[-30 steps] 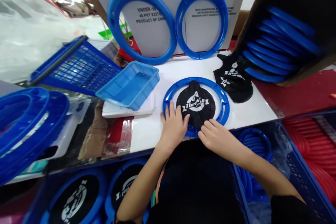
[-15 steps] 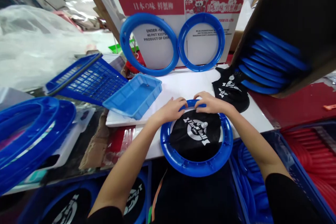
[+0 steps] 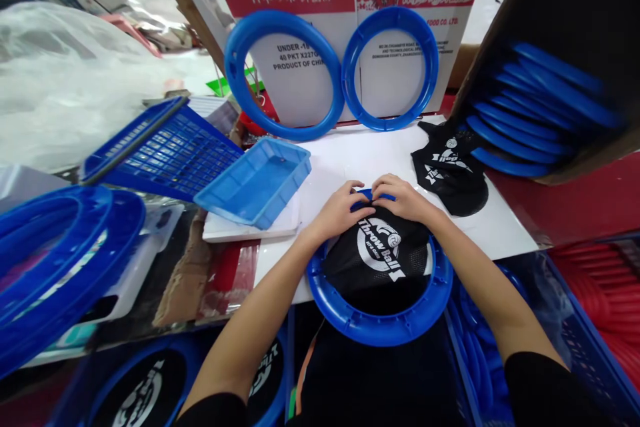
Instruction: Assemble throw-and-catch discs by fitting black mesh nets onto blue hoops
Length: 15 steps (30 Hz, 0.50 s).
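A blue plastic ring [image 3: 380, 327] lies tilted over the front edge of the white board [image 3: 350, 153], with a black mesh net [image 3: 385, 253] printed with a white logo sitting inside it. My left hand [image 3: 340, 207] and my right hand [image 3: 400, 195] meet at the ring's far edge. Both are closed, fingers pinching the net's hem against the rim. A small pile of more black nets [image 3: 450, 170] lies to the right on the board.
Two empty blue rings [image 3: 285, 73] [image 3: 390, 67] lean on a cardboard box behind. A light blue tray [image 3: 255, 180] and a blue crate lid [image 3: 160, 147] sit left. A carton of stacked blue rings [image 3: 540, 107] lies right. Finished rings with nets [image 3: 145, 393] fill a bin below.
The ring with its net has been pulled toward me and tilted off the board's edge. Both hands moved from its near side to its far rim and drew together.
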{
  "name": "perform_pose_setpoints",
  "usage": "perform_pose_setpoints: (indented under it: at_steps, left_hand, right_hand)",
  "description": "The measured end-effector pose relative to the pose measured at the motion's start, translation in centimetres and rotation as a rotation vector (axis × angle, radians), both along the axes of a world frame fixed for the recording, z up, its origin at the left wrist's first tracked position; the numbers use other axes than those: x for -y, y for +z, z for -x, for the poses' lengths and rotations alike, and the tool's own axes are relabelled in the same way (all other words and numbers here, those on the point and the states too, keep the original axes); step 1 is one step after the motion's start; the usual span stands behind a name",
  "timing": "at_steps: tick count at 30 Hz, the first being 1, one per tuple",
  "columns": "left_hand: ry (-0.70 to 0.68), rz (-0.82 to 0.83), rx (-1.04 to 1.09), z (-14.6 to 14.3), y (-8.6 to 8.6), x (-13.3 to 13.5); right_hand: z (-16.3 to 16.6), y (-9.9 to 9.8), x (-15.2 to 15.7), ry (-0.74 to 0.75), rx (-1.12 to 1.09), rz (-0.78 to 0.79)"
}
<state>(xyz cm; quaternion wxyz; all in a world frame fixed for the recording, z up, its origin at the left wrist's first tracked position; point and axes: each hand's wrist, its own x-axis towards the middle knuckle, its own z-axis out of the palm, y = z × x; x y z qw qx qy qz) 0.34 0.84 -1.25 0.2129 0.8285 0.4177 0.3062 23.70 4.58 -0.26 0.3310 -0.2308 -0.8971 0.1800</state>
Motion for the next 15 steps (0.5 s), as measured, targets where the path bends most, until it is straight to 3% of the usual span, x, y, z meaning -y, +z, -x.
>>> perform_pose_setpoints:
  at_steps: [6, 15]
  left_hand:
    - [0.083, 0.107, 0.238, 0.34, -0.36, -0.89]
    - [0.139, 0.093, 0.152, -0.18, 0.34, -0.50]
  right_hand:
    - [0.39, -0.23, -0.11, -0.037, 0.072, -0.061]
    - [0.20, -0.77, -0.08, -0.088, 0.121, -0.077]
